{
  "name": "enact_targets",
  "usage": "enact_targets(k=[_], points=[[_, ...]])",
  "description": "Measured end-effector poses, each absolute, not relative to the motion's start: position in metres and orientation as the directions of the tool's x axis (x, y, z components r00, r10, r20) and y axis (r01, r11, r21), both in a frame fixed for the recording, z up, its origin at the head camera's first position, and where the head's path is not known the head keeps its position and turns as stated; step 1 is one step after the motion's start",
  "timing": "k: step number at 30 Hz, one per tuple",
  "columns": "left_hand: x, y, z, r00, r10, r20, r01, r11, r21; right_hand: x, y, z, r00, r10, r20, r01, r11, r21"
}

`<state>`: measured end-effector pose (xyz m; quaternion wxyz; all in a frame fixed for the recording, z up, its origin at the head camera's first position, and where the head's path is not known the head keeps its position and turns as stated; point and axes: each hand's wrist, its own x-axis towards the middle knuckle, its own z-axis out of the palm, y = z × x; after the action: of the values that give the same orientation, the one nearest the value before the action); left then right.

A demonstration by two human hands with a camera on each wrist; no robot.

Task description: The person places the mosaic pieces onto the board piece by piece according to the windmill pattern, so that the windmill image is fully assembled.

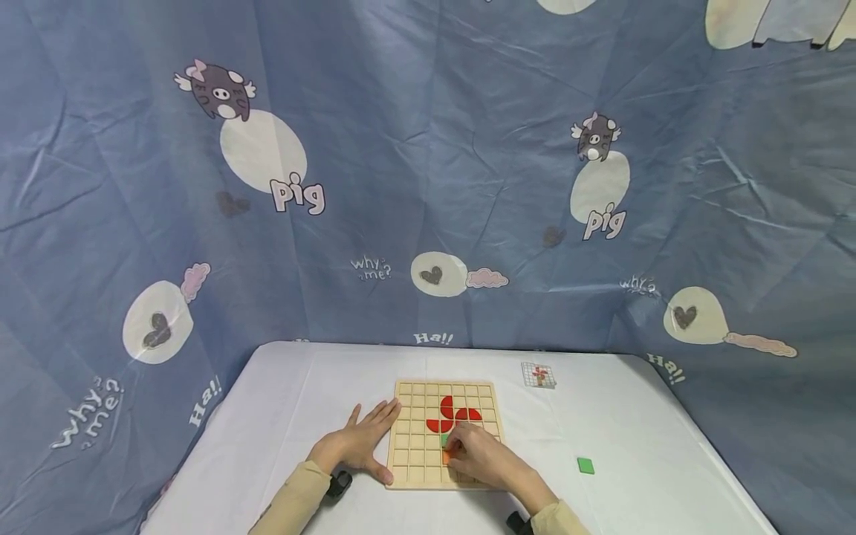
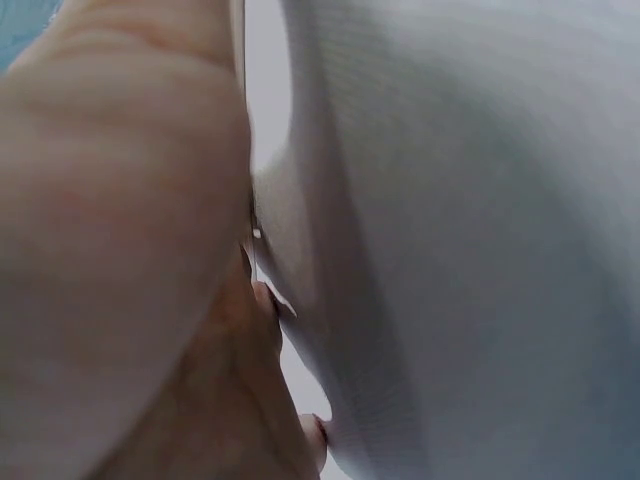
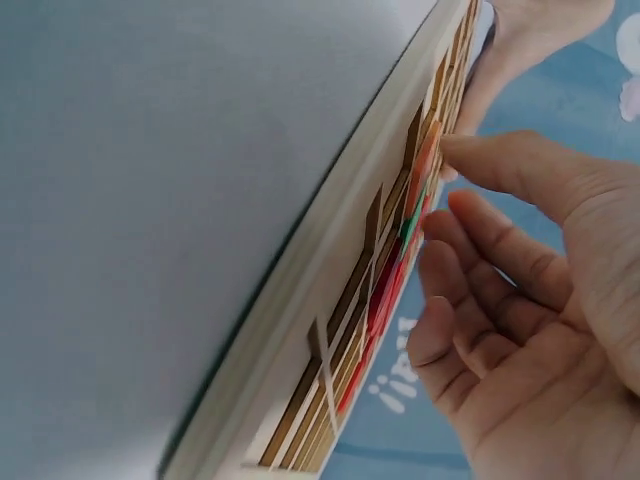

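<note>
A light wooden grid board lies flat on the table. Several red petal-shaped pieces sit in its cells, with a green piece and an orange piece below them. My right hand is over the lower part of the board, fingers loosely bent. In the right wrist view its thumb tip touches or nearly touches the orange piece, apart from the other fingertips. My left hand lies spread at the board's left edge, thumb at the lower left corner. The left wrist view is mostly blocked by the hand and white cloth.
A small pattern card with a red pinwheel picture lies behind the board to the right. A loose green square tile is on the white tablecloth at the right. Behind the table hangs a blue printed curtain.
</note>
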<state>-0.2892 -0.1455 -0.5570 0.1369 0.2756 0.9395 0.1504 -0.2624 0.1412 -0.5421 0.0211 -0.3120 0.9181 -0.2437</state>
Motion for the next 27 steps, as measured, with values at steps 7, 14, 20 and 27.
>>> enact_targets(k=[7,14,20,27], points=[[-0.289,-0.145,-0.557,-0.810,0.562,-0.168,0.482,0.801,0.356,-0.254,0.169,-0.541,-0.843,-0.519,0.142,-0.502,0.662,-0.556],[-0.289,-0.146,-0.557,-0.811,0.561,-0.165,0.480,0.800,0.360,-0.245,0.217,-0.534,-0.884,-0.441,0.153,-0.448,0.709,-0.545],[-0.288,-0.147,-0.558,-0.815,0.558,-0.159,0.478,0.801,0.361,-0.238,0.261,-0.530,-0.935,-0.327,0.135,-0.344,0.751,-0.564],[-0.288,-0.146,-0.557,-0.812,0.564,-0.149,0.480,0.792,0.378,-0.232,0.309,-0.529,-0.982,-0.179,0.054,-0.176,0.786,-0.592]])
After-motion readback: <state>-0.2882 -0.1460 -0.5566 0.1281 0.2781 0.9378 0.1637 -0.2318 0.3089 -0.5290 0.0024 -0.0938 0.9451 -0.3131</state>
